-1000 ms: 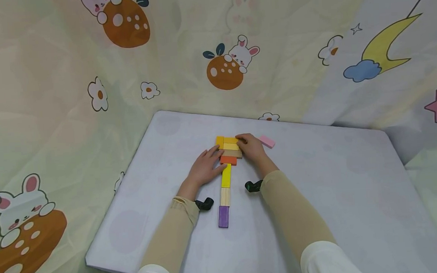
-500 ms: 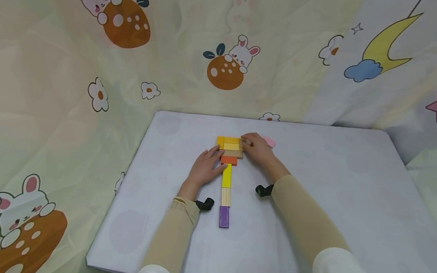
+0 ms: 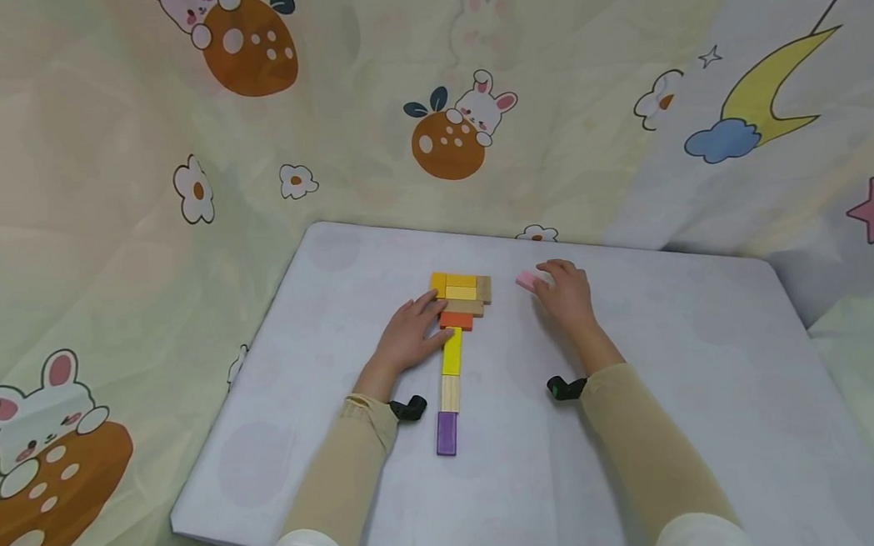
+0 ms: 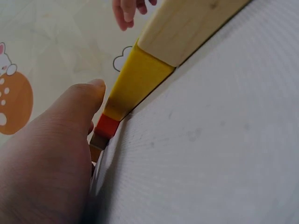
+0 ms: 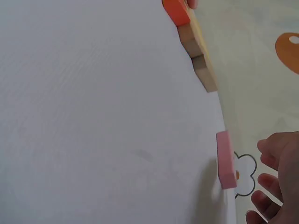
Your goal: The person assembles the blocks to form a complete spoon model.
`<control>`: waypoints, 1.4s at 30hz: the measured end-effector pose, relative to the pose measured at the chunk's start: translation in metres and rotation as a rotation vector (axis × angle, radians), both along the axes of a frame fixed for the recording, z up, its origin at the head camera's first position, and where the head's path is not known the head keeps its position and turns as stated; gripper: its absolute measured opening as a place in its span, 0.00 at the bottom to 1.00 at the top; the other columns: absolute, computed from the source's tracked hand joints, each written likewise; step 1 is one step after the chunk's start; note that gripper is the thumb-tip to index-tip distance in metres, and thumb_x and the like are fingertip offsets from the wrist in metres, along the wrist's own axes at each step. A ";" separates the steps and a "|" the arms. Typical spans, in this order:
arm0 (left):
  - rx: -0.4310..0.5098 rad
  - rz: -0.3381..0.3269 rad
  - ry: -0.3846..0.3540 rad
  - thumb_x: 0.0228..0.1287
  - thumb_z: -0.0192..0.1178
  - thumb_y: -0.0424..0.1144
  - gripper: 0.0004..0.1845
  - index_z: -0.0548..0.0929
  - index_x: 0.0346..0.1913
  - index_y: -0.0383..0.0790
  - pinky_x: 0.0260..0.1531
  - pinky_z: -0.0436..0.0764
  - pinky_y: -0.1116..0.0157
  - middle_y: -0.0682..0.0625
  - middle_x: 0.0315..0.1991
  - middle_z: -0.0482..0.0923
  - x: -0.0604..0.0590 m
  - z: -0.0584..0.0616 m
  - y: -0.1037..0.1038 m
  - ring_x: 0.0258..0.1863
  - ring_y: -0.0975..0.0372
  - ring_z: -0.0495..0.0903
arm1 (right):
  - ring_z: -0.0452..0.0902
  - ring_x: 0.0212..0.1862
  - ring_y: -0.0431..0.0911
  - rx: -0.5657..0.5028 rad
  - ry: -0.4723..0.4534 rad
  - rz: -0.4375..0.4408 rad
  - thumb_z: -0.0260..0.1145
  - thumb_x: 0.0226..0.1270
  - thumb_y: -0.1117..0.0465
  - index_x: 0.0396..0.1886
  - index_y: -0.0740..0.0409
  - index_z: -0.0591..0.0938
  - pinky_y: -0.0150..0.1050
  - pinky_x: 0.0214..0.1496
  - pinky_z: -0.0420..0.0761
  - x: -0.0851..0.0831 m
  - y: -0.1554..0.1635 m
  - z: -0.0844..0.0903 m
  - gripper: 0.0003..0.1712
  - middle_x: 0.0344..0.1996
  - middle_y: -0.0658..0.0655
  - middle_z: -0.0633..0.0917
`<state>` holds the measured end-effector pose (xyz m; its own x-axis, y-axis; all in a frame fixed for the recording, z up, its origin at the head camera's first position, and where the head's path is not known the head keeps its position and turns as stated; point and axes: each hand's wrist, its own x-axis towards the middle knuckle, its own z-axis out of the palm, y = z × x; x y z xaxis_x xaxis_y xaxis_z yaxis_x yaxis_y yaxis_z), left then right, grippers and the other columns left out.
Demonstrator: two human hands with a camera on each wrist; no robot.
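Wooden blocks lie joined in a figure: a purple block (image 3: 446,435), a pale wood block (image 3: 450,394) and a yellow block (image 3: 452,355) form a line. Above these come a red-orange block (image 3: 457,321) and a tan block (image 3: 465,308), then several yellow and tan blocks at the top. My left hand (image 3: 405,337) rests along the figure's left side, fingers stretched, with fingertips at the upper blocks and thumb at the yellow block. A loose pink block (image 3: 526,281) lies to the right. Close beside it is my right hand (image 3: 568,298); the right wrist view shows a gap between its loosely bent fingers (image 5: 265,181) and the pink block.
The white table (image 3: 677,392) extends widely to the right, its far edge against a printed cloth backdrop (image 3: 351,103). Black wrist-worn pieces (image 3: 409,408) stick out from both sleeves over the tabletop.
My right hand has let go of a tan block at the figure's upper right end and moved right to the pink block. The left hand has stayed in place.
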<state>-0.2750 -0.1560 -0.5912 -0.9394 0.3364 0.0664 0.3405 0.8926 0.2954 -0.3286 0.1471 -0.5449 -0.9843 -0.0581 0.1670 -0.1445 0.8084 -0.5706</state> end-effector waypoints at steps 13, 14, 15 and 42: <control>0.086 0.040 -0.029 0.58 0.41 0.71 0.36 0.56 0.69 0.65 0.68 0.56 0.55 0.59 0.73 0.44 0.002 -0.001 -0.001 0.70 0.58 0.53 | 0.66 0.56 0.54 -0.076 -0.097 -0.028 0.60 0.63 0.54 0.63 0.51 0.69 0.52 0.58 0.67 0.004 0.029 -0.037 0.28 0.57 0.60 0.73; 0.093 0.042 -0.026 0.59 0.41 0.70 0.35 0.56 0.69 0.64 0.68 0.56 0.55 0.59 0.73 0.45 0.004 -0.001 -0.002 0.70 0.58 0.53 | 0.66 0.56 0.54 -0.070 -0.087 -0.021 0.60 0.63 0.54 0.63 0.51 0.69 0.51 0.57 0.67 0.004 0.029 -0.038 0.28 0.57 0.59 0.74; 0.101 0.044 -0.023 0.59 0.42 0.69 0.35 0.57 0.69 0.64 0.68 0.56 0.55 0.60 0.73 0.45 0.005 -0.002 -0.002 0.70 0.58 0.53 | 0.66 0.55 0.54 -0.064 -0.076 -0.014 0.60 0.63 0.54 0.63 0.52 0.69 0.51 0.57 0.67 0.004 0.028 -0.039 0.27 0.56 0.59 0.74; -0.158 -0.357 0.034 0.56 0.30 0.76 0.46 0.47 0.72 0.52 0.72 0.43 0.58 0.52 0.75 0.37 0.090 0.002 0.028 0.74 0.55 0.35 | 0.65 0.58 0.54 -0.009 -0.013 -0.047 0.59 0.63 0.54 0.59 0.51 0.73 0.49 0.61 0.65 0.004 0.026 -0.045 0.24 0.57 0.57 0.75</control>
